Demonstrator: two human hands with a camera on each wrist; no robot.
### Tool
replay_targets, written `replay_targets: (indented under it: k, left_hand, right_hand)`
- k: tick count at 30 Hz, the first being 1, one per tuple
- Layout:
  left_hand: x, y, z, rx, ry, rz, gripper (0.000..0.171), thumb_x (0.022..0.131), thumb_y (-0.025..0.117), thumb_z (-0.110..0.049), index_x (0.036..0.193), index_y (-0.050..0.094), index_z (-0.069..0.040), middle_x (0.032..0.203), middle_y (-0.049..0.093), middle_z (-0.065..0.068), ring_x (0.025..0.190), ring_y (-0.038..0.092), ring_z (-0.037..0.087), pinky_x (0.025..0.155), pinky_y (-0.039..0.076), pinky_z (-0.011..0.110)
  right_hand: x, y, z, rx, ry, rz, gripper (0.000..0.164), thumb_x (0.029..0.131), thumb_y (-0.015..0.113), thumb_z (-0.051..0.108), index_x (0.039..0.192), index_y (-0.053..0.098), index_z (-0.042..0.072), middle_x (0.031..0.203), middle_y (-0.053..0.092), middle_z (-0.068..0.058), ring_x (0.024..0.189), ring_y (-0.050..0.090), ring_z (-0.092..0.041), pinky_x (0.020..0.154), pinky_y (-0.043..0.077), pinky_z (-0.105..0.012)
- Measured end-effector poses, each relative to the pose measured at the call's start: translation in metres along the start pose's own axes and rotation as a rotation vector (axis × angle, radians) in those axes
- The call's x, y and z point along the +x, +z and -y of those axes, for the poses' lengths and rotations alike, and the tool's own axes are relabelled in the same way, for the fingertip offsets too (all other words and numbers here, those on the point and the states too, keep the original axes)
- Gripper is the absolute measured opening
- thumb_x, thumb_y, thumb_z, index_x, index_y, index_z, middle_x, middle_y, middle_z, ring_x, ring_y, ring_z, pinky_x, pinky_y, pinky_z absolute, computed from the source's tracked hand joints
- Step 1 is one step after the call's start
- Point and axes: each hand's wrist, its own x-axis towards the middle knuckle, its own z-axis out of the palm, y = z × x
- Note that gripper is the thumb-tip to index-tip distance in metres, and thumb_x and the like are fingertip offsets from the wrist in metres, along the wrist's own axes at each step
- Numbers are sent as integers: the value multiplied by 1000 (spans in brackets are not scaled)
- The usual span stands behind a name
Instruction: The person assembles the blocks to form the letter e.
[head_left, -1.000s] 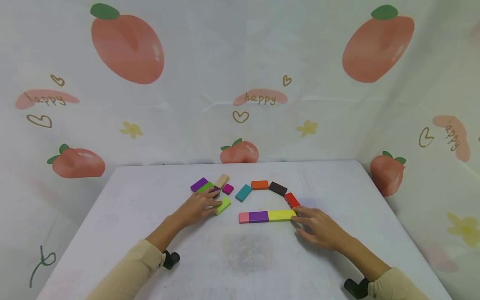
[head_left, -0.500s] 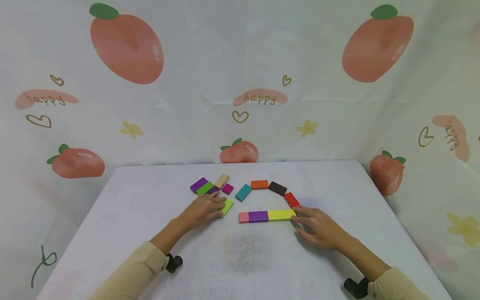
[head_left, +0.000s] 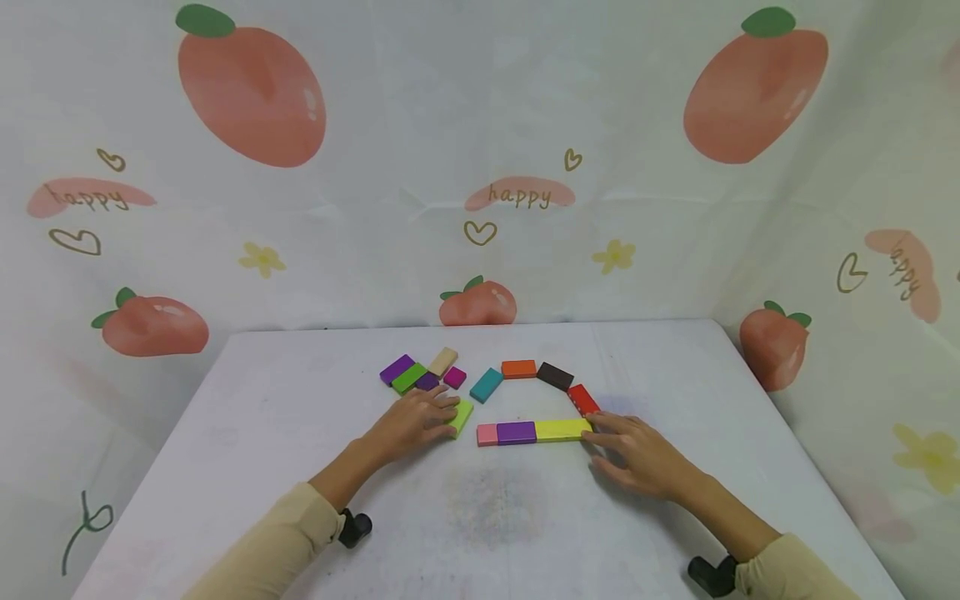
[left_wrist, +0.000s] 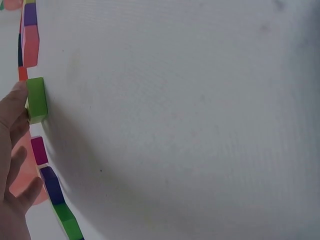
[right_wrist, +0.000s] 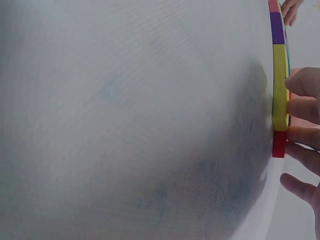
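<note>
In the head view my left hand (head_left: 422,421) has its thumb and fingertips on a lime-green block (head_left: 462,417), whose left part they cover. The left wrist view shows this block (left_wrist: 37,100) flat on the table with the thumb and a finger against it. My right hand (head_left: 637,454) rests its extended fingers at the right end of a yellow block (head_left: 562,430) and by the red block (head_left: 583,400). The yellow block continues a straight row with a purple block (head_left: 516,432) and a pink block (head_left: 487,435).
A dark brown block (head_left: 555,376), an orange block (head_left: 519,369) and a teal block (head_left: 487,385) curve behind the row. A magenta block (head_left: 454,377), a beige block (head_left: 442,361), a green block (head_left: 408,377) and purple blocks (head_left: 397,369) cluster beyond the left hand on the white table (head_left: 300,417).
My left hand has slid the lime-green block to the right, toward the row's pink end, and the block has turned a little. My right hand stays where it was.
</note>
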Motion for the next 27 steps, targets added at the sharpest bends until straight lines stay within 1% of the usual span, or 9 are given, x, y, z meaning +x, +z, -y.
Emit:
replay_targets:
  k: [4, 7, 14, 27]
  left_hand:
    - [2, 2, -2, -23, 6, -13, 42, 89, 75, -32, 122, 72, -7, 132, 65, 7, 135, 49, 33, 104, 42, 58]
    - [2, 4, -3, -35, 18, -18, 39, 91, 73, -30, 122, 71, -6, 132, 65, 8, 134, 50, 34, 103, 41, 61]
    - [4, 4, -5, -11, 41, -23, 31, 94, 71, -21, 122, 72, -6, 133, 64, 9, 133, 50, 33, 102, 46, 55]
    - [4, 6, -6, -14, 49, -44, 32, 92, 73, -23, 120, 73, -7, 129, 66, 8, 130, 53, 30, 101, 48, 49]
  right_hand:
    - [0, 0, 0, -1, -5, -6, 37, 84, 77, 25, 119, 74, 12, 132, 63, -14, 119, 61, -31, 92, 52, -53]
    - [0, -1, 1, -4, -7, -8, 37, 83, 77, 24, 118, 75, 12, 131, 64, -14, 119, 61, -31, 92, 53, -53]
    - [0, -1, 1, -3, 2, -4, 37, 84, 77, 25, 119, 75, 12, 131, 64, -14, 119, 61, -31, 93, 52, -53]
    - [0, 1, 0, 9, 2, -4, 37, 85, 76, 25, 120, 74, 12, 133, 63, -13, 120, 60, -31, 94, 52, -53]
